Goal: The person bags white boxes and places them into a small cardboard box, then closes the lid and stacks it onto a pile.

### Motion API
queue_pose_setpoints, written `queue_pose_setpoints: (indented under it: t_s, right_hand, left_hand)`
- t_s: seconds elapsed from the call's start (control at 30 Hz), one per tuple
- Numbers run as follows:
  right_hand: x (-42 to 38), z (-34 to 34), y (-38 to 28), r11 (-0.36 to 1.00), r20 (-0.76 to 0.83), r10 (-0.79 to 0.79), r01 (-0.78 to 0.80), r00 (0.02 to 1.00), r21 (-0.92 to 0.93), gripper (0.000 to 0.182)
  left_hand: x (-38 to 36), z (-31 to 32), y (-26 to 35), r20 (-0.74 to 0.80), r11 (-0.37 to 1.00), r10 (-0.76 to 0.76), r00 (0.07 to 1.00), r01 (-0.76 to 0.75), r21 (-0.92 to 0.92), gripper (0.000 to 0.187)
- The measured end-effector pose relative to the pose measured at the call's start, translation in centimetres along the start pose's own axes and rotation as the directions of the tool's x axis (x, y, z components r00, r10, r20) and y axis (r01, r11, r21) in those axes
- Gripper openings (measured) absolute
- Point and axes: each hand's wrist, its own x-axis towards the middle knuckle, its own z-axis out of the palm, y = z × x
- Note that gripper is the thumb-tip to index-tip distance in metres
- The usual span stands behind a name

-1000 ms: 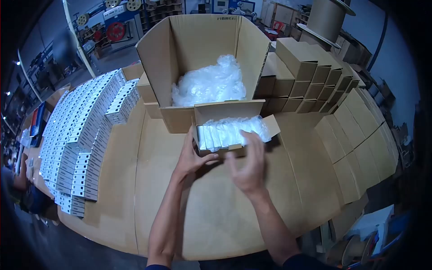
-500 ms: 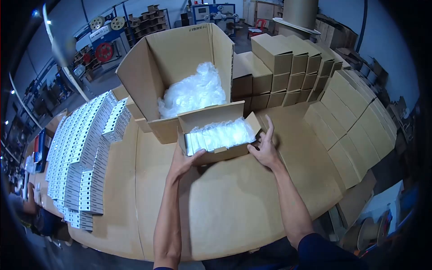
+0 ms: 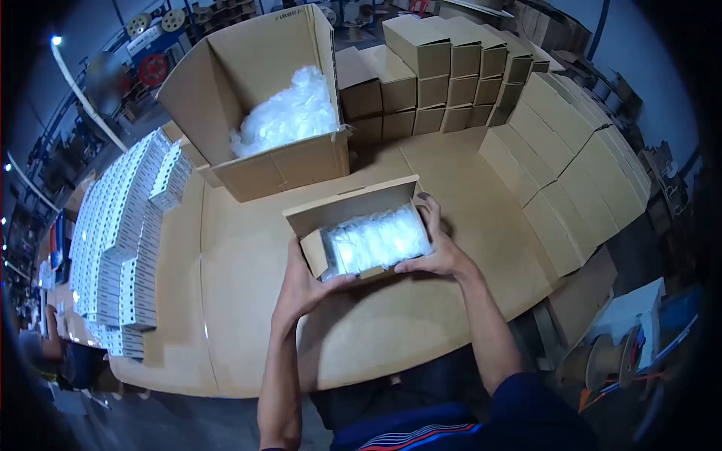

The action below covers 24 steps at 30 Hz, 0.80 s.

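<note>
Between my hands is a small cardboard box (image 3: pixel 353 197) with its long back lid standing up. Clear bubble wrap (image 3: pixel 380 239) covers what lies inside, and white edges show beneath it at the left end. My left hand (image 3: pixel 304 287) grips the left end and front corner, its thumb along the front edge. My right hand (image 3: pixel 442 248) holds the right end, thumb at the front edge and fingers up around the far side. The left end flap stands upright beside the wrap.
A large open carton (image 3: pixel 293 169) holding a heap of bubble wrap (image 3: pixel 289 113) stands behind. Stacks of small white boxes (image 3: pixel 113 240) line the left side. Closed brown boxes (image 3: pixel 432 64) are piled at the back, and more brown boxes (image 3: pixel 579 188) stand on the right of the cardboard-covered table (image 3: pixel 248 301).
Both hands have brought the small box nearer to me, away from the large carton. My right fingers have closed around its right end, and the view has tilted downward.
</note>
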Motion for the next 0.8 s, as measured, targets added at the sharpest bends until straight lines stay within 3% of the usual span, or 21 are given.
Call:
queue_pose_setpoints:
  t_s: [0.13,0.23,0.27,0.47,0.6,0.73,0.8]
  right_hand:
    - [-0.3,0.2,-2.1,0.994,0.018,0.105,-0.105,0.994,-0.019,0.156]
    - [-0.5,0.8,-3.0,0.960,-0.051,0.058,-0.070,0.997,-0.271,0.161]
    - [-0.5,1.0,-3.5,0.957,-0.050,0.150,-0.158,0.987,-0.243,0.163]
    - [-0.1,1.5,-3.6,0.963,-0.111,0.121,-0.144,0.986,-0.228,0.160]
    - [-0.1,1.9,-3.4,0.949,-0.134,0.158,-0.188,0.978,-0.252,0.159]
    - [0.0,2.0,-4.7,0.926,-0.144,0.203,-0.237,0.969,-0.293,0.159]
    - [-0.1,2.4,-5.2,0.916,-0.156,0.226,-0.264,0.962,-0.300,0.160]
  left_hand:
    - [0.4,1.2,-0.2,-0.088,0.999,-0.052,0.995,0.050,-0.018,0.104]
    - [0.6,1.5,1.2,-0.099,0.990,-0.127,0.987,0.133,0.053,0.107]
    - [0.6,1.6,1.7,-0.113,0.987,-0.134,0.985,0.143,0.074,0.109]
    - [0.9,1.9,2.8,-0.116,0.966,-0.226,0.967,0.238,0.105,0.107]
    - [1.0,2.2,2.2,-0.168,0.974,-0.145,0.975,0.171,0.150,0.109]
    - [1.2,2.3,3.1,-0.156,0.971,-0.198,0.968,0.215,0.104,0.110]
    - [1.1,2.6,3.0,-0.203,0.970,-0.142,0.969,0.177,0.167,0.111]
